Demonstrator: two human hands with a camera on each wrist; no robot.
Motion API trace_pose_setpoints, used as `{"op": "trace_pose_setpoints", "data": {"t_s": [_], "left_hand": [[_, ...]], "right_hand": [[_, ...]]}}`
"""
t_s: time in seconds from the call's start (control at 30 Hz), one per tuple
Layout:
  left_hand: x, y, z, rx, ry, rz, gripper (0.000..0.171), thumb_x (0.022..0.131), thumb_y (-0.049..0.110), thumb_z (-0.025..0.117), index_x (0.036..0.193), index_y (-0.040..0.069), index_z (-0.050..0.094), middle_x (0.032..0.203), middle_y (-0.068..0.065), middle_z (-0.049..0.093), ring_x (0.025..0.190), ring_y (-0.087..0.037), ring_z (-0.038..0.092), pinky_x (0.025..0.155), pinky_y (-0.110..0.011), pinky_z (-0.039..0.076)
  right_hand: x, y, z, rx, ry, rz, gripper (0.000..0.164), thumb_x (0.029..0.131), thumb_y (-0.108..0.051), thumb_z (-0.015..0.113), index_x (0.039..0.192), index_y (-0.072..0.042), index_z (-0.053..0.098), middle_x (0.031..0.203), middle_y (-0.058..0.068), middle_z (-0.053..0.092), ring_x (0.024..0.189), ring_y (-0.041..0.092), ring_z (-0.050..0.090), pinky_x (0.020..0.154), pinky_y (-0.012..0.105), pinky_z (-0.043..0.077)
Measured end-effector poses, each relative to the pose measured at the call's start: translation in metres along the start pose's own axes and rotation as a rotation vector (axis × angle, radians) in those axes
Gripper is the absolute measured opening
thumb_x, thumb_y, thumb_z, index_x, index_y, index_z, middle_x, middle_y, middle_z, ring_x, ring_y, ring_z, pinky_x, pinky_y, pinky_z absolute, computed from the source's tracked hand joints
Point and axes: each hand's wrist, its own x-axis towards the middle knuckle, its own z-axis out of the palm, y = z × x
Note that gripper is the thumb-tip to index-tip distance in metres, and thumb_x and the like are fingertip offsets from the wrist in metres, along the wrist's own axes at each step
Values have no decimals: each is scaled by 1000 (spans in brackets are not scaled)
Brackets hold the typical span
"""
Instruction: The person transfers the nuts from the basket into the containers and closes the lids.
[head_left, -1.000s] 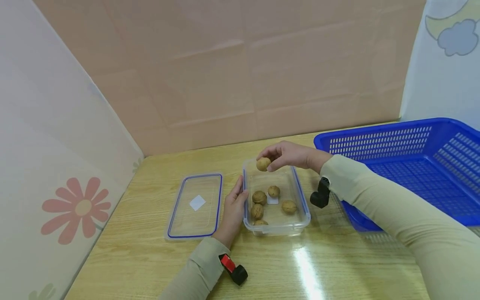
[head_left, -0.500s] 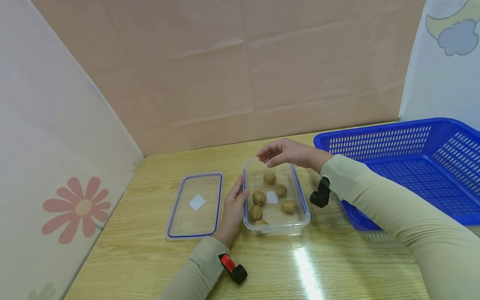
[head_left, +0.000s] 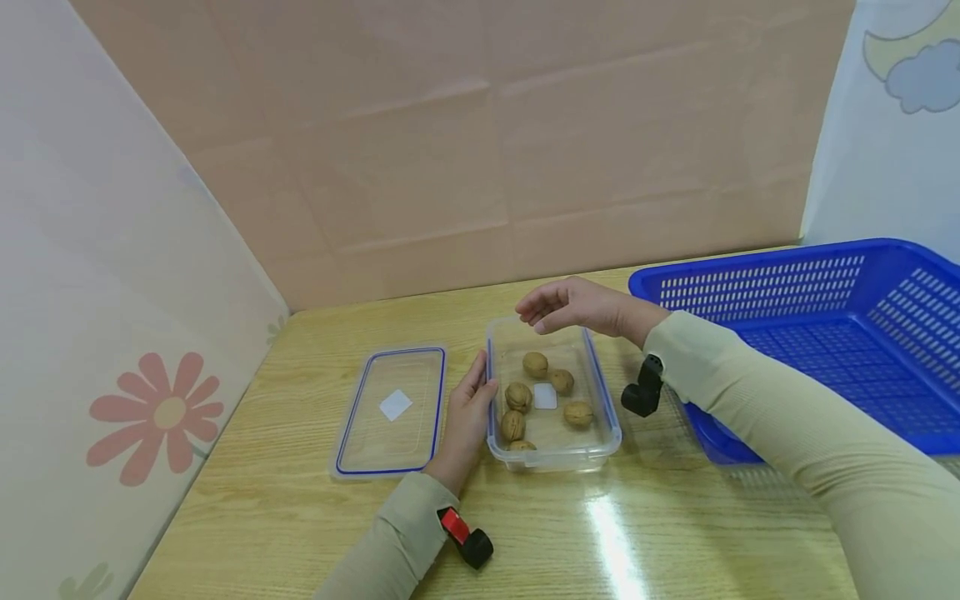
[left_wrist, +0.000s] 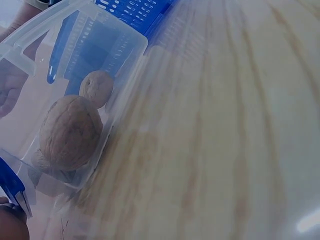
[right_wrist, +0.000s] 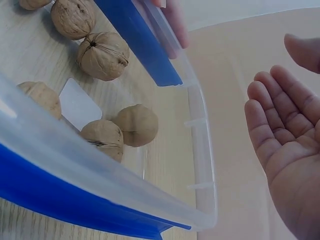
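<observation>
A clear plastic food container (head_left: 551, 457) with blue clips stands on the table, several walnuts (head_left: 518, 396) lying on its bottom around a white label (head_left: 545, 396). My left hand (head_left: 466, 422) holds the container's left wall, thumb at the rim and fingers along the outside. Over the far end hovers my right hand (head_left: 573, 307), its fingers relaxed and holding nothing. The right wrist view shows that palm (right_wrist: 295, 150) bare beside the container's end, with a smooth walnut (right_wrist: 137, 125) inside nearby. In the left wrist view a large walnut (left_wrist: 71, 132) shows through the wall.
The container's lid (head_left: 395, 462), with a blue seal and a white label, lies on the wooden table (head_left: 285, 500) to the left. A large blue slotted basket (head_left: 750, 265) stands at the right, partly behind my right forearm. Papered walls (head_left: 390, 167) enclose the back and sides.
My right hand has let go of a walnut, which dropped into the container and rolled a little toward the near left. Another walnut shifted slightly right. My left hand has stayed in place.
</observation>
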Motion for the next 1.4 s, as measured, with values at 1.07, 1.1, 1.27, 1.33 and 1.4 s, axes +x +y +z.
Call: {"op": "trace_pose_setpoints", "data": {"t_s": [1.07,1.1,1.27,1.33,1.4], "left_hand": [[13,30,-102,239,116,-75,53,98,19,42,147,10,23,153,1,21,141,-16,19,115,-33,22],[14,30,-107,237,126,-82,52,98,19,42,147,9,24,153,1,22,140,-16,20,115,-33,22],[17,31,-134,257,185,-122,49,98,15,41,144,4,30,151,-5,29,139,-17,25,114,-31,24],[18,32,-145,274,207,-147,48,98,15,41,144,4,31,150,-5,30,138,-16,26,114,-30,24],[18,34,-157,314,215,-170,49,98,16,40,145,5,30,151,-5,29,139,-17,25,114,-31,23]], "right_hand": [[37,-28,36,120,113,-24,40,90,-15,58,127,-1,52,129,15,54,122,26,48,108,42,34],[39,-29,39,122,117,-23,40,91,-15,58,128,-1,52,129,14,54,122,26,48,108,42,34],[47,-33,54,96,114,21,42,90,-19,59,129,-5,52,130,9,54,122,23,48,108,41,35],[52,-36,62,76,121,49,43,90,-20,59,130,-7,51,131,7,54,123,22,47,108,41,35],[58,-40,71,70,144,85,44,89,-20,60,131,-8,50,133,6,53,123,22,47,108,41,35]]}}
